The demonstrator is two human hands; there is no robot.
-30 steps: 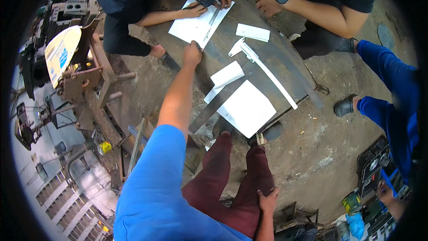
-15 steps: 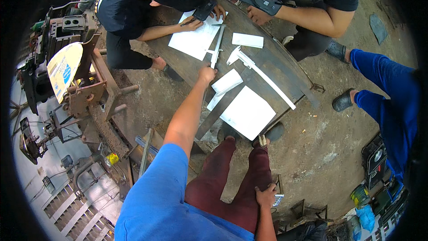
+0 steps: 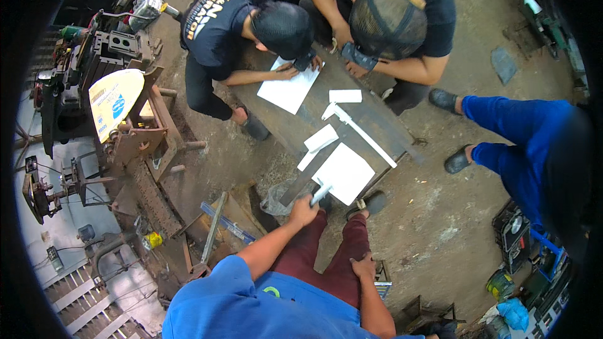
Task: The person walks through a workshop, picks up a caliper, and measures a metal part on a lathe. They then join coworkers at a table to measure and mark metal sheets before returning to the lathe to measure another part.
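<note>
At the centre, the left hand (image 3: 303,211) is gripping a slightly blurred silver caliper (image 3: 322,193), which is pointing toward one o'clock and overlapping a white sheet (image 3: 352,172) in view. Between four and five o'clock, the right hand (image 3: 364,267) is resting on a maroon trouser leg (image 3: 347,245); whether its fingers are closing on the cloth, I cannot tell. Farther out on the bench (image 3: 380,122), folded paper (image 3: 321,137) is lying near twelve, a large white caliper (image 3: 363,136) toward one, and a co-worker's hand (image 3: 286,71) is resting on another sheet (image 3: 290,95) at twelve.
</note>
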